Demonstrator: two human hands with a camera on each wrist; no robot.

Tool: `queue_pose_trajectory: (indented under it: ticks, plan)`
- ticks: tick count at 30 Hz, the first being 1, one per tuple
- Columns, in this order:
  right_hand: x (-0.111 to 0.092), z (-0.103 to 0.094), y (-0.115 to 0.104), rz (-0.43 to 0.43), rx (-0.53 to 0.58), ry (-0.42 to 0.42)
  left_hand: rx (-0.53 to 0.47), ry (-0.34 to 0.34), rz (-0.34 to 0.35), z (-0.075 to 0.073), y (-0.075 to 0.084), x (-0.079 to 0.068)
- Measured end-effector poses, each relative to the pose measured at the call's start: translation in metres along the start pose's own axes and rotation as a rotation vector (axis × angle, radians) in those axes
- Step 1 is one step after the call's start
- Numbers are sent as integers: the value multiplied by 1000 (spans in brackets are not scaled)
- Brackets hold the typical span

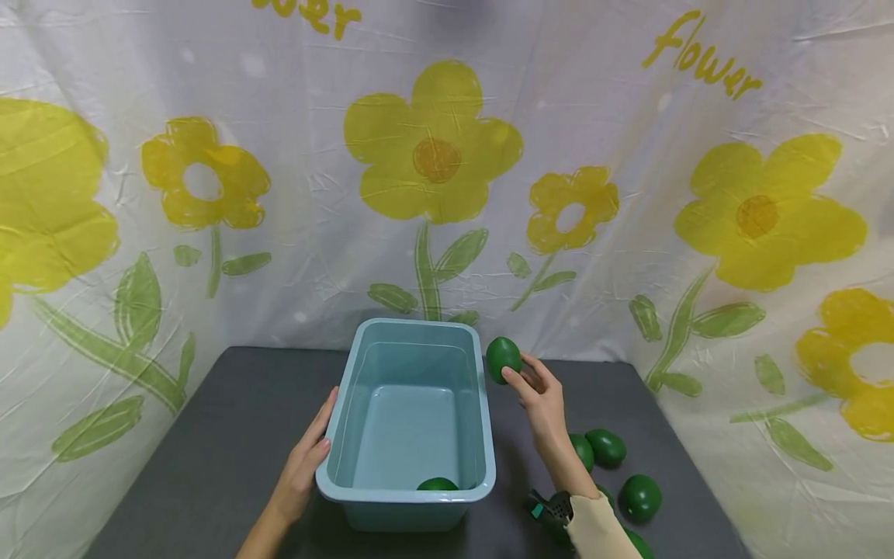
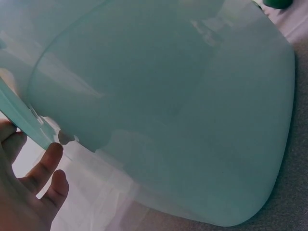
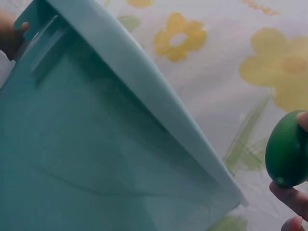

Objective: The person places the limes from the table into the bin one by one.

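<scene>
My right hand (image 1: 542, 396) pinches a smooth dark green oval fruit (image 1: 503, 359) between thumb and fingertips, in the air just outside the right rim of a light blue plastic basin (image 1: 405, 495). In the right wrist view the held fruit (image 3: 285, 151) shows a small pale nub at its lower end. My left hand (image 1: 302, 467) rests along the basin's left rim, its fingers fairly straight; in the left wrist view the fingertips (image 2: 54, 150) touch the rim's edge. Inside the basin, at the near end, lies another green fruit (image 1: 438, 484), partly hidden by the near rim.
Several more green fruits (image 1: 639, 498) lie on the dark grey table (image 1: 230, 466) to the right, some behind my right forearm. A white cloth (image 1: 300, 256) printed with yellow flowers hangs around the back and sides. A black device (image 1: 555, 506) is on my right wrist.
</scene>
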State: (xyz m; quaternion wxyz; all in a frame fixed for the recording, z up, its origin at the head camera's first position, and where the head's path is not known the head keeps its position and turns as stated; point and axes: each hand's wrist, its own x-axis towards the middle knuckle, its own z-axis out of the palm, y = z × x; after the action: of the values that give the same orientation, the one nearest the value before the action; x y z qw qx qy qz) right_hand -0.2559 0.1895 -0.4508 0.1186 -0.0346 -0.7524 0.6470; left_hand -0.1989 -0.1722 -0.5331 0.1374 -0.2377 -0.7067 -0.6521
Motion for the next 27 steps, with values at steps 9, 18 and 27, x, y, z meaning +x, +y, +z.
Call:
queue_pose_trajectory:
  ticks: [9,18,27]
  plan:
    - [7,13,-8,-69,-8,-61,-7,-10,-8,0,0,-1]
    - [10,17,-11,-162,-117,-135,-12,-12,-8,0,0,0]
    - [14,22,-12,-249,-231,-149,-12,-8,-14,0,-1,0]
